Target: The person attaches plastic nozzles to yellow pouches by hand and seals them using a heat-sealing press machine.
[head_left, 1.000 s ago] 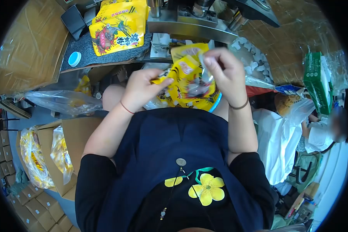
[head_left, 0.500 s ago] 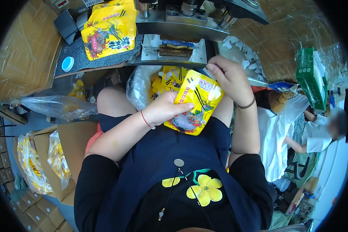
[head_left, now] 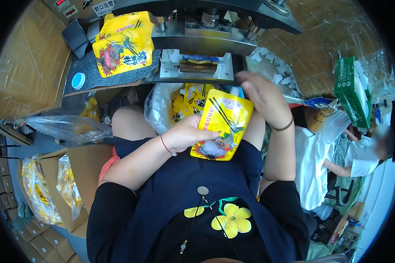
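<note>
A yellow printed food pouch, with chopsticks and a dish pictured on it, is gripped at its left edge by my left hand, thumb on its front. The pouch tilts over my lap. My right hand is raised off the pouch's upper right, close to the machine's front edge; its fingers are smeared by motion, so whether they hold anything is unclear. Below the machine, a clear plastic bag between my knees contains small yellow printed pieces.
Ahead stands a metal press with a white base plate. Several yellow pouches are stacked to its left, near a blue cap. White scraps lie at its right. A carton sits left; another person is at right.
My right hand has come away from the pouch's top corner, where it pinched a small whitish piece. The pouch, still in my left hand, is turned a little more upright. The view has shifted slightly.
</note>
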The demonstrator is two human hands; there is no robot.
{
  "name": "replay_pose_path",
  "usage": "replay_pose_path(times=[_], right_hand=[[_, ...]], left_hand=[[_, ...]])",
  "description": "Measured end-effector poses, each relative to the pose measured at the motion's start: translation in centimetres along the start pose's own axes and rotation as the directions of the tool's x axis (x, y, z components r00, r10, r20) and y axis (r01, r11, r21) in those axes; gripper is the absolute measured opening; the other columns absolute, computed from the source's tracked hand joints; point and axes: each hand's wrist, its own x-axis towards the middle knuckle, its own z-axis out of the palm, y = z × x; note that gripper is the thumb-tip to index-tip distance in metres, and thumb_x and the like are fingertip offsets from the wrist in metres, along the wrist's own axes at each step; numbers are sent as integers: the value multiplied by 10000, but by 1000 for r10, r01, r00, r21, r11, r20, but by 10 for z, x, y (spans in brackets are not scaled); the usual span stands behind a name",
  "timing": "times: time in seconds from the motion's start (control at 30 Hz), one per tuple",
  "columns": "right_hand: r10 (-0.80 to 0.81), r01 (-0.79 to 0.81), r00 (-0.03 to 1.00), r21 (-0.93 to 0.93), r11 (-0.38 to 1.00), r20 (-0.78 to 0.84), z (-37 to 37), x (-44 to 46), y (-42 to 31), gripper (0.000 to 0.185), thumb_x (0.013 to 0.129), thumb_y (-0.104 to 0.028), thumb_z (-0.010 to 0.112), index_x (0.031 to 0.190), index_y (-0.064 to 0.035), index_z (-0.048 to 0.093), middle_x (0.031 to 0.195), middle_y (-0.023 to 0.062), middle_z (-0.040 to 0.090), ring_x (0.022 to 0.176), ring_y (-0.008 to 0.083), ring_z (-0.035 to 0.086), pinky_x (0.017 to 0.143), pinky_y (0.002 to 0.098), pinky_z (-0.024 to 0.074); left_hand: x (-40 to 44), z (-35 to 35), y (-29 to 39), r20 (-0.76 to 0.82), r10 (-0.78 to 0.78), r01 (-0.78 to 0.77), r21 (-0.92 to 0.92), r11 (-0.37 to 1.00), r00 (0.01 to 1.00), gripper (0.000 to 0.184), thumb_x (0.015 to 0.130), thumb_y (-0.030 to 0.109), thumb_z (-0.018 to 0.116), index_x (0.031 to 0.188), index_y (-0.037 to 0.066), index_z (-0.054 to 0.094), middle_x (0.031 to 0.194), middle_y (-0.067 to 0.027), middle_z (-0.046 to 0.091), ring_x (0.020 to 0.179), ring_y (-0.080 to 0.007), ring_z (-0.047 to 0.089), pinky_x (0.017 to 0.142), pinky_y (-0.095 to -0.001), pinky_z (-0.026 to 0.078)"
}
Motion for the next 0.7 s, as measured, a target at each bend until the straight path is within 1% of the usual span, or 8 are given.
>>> replay_pose_path(times=[0.03,0.1,0.2,0.3,0.5,0.57,0.63,0.7], right_hand=[[101,-119,990,-200,973,-101,-10,4,2,279,987,-288,602,1183,-106,682,1133,189,677,1029,385,661,871,469,537],[136,-216,967,-414,884,-214,-15,3,48,244,950,-248,642,1158,-126,680,1122,187,654,1038,386,653,852,469,538],[294,-277,955,-491,826,-45,-12,0,82,225,912,-205,685,1121,-124,672,1102,183,638,1007,391,651,828,467,540],[198,-191,980,-418,888,-27,4,5,107,238,874,-179,722,1090,-96,668,1091,182,645,984,393,645,820,472,535],[205,-261,957,-306,916,-203,19,-4,121,237,844,-164,751,1036,-46,677,1053,170,652,976,392,638,819,462,526],[149,-217,961,-306,927,-232,20,-6,118,233,849,-149,741,1048,-43,681,1047,169,652,976,394,637,814,459,526],[90,-177,958,-313,933,-273,21,-4,120,229,856,-137,730,1059,-41,684,1047,171,653,979,399,636,816,458,525],[38,-144,948,-321,936,-315,24,-3,122,226,863,-129,717,1068,-39,684,1052,174,655,983,404,633,823,457,524]], left_hand=[[-1,-2,1,-13,24,-24,-6,1000,1000,315,923,98,728,1212,-17,676,1136,-95,740,988,-161,708,914,-309,553],[2,-19,11,-114,66,-68,-21,997,991,345,898,17,703,1235,-36,651,1175,-128,726,988,-198,722,921,-333,563],[4,-28,48,-166,103,-125,-130,984,981,330,907,-26,672,1235,-47,640,1162,-147,724,1046,-227,716,947,-391,575],[15,-43,64,-154,43,-45,-8,999,987,322,913,-16,674,1231,-59,640,1144,-135,730,1001,-211,727,907,-360,587],[23,-59,28,-151,105,-101,35,994,983,310,913,4,673,1218,-48,655,1140,-120,733,974,-173,719,874,-326,581],[26,-66,16,-226,194,-107,346,932,955,287,939,39,653,1221,-16,667,1080,-96,743,929,-143,702,810,-296,565],[20,-63,16,-275,278,-28,662,749,920,274,955,55,637,1221,1,671,1051,-83,746,910,-128,691,784,-283,552],[15,-59,17,-310,292,9,699,715,905,249,980,77,622,1216,15,674,1038,-72,749,906,-107,680,785,-272,542]])
